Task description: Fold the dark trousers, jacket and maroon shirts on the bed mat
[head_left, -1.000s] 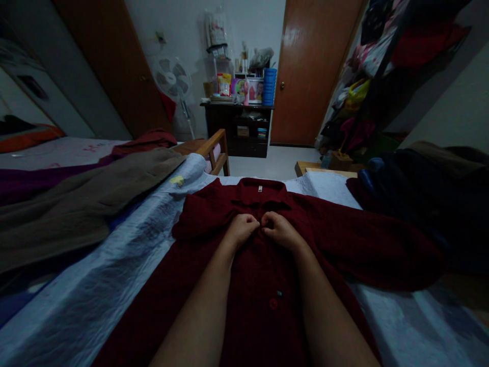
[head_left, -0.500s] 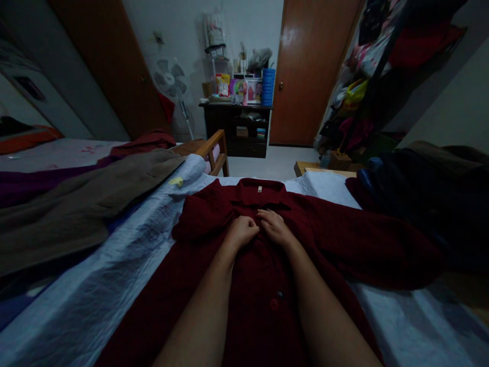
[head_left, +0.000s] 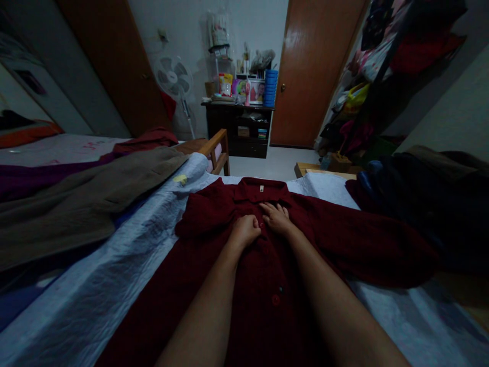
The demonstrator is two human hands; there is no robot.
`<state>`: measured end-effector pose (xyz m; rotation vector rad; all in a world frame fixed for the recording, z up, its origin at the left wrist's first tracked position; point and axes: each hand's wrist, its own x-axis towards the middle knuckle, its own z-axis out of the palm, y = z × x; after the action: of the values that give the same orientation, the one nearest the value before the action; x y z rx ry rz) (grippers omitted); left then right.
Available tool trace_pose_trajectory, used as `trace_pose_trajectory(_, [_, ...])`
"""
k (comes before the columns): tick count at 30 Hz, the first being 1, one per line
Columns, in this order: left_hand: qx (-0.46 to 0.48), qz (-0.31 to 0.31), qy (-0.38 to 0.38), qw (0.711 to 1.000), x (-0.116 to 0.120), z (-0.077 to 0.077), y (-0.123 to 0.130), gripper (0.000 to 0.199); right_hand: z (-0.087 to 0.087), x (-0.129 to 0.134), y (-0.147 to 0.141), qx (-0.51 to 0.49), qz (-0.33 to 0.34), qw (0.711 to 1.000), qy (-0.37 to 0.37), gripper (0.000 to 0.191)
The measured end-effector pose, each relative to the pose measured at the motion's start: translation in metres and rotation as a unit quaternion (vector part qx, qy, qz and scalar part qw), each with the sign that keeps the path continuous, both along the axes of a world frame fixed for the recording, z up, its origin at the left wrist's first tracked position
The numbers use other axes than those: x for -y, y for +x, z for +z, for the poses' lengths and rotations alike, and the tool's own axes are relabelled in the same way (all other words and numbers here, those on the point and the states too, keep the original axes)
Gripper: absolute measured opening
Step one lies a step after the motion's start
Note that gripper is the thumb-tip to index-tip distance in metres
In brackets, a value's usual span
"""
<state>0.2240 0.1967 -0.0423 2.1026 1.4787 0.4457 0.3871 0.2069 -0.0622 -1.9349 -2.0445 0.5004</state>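
Note:
A dark red button-front coat (head_left: 206,285) lies spread face up on the bed, its collar (head_left: 244,189) at the far end with a small pale label. My left hand (head_left: 246,230) is closed in a pinch on the coat's front edge, just below the collar. Beside its fingertips a small red button (head_left: 262,225) shows. My right hand (head_left: 276,217) rests on the other side of the front, fingers spread over the cloth. Lower on the front, a larger red button (head_left: 275,299) sits near a small dark round spot. My forearms cover part of the coat.
Pale blue bedding (head_left: 153,244) lies under the coat. At left are brown trousers (head_left: 95,188); at right, a dark pile of clothes (head_left: 424,193). Beyond the bed stand a wooden chair (head_left: 217,148), a dark cabinet (head_left: 237,132), a fan (head_left: 173,76) and a door (head_left: 305,76).
My right hand has shifted slightly up and right, away from the left, and its fingers have spread. A red button now shows between the hands. My left hand stays closed at the front edge.

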Motion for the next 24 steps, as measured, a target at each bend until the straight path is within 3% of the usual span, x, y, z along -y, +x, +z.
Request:
trace_pose_trajectory(4, [0.002, -0.001, 0.02, 1.0, 0.002, 0.003, 0.0, 0.01, 0.006, 0.009, 0.007, -0.09, -0.009, 0.992, 0.084, 0.063])
trace_pose_trajectory(6, [0.016, -0.012, 0.003, 1.0, 0.001, 0.004, -0.001, 0.008, 0.014, 0.02, 0.009, -0.115, -0.024, 0.988, 0.097, 0.048])
trace_pose_trajectory(10, [0.047, -0.044, -0.042, 0.997, -0.001, 0.005, -0.005, 0.003, 0.033, 0.054, 0.001, -0.129, -0.026, 0.991, 0.016, 0.01])
trace_pose_trajectory(13, [0.057, -0.086, -0.085, 0.991, -0.001, 0.005, -0.008, 0.01, 0.042, 0.082, -0.008, -0.118, -0.036, 0.992, -0.041, 0.013])
trace_pose_trajectory(18, [0.092, -0.174, -0.228, 0.954, 0.0, 0.004, -0.012, 0.015, 0.034, 0.11, -0.017, -0.128, -0.074, 0.987, -0.056, 0.012])
trace_pose_trajectory(24, [0.08, -0.179, -0.185, 0.963, 0.002, -0.003, -0.013, 0.019, 0.015, 0.117, -0.018, -0.152, -0.104, 0.983, -0.007, 0.012])
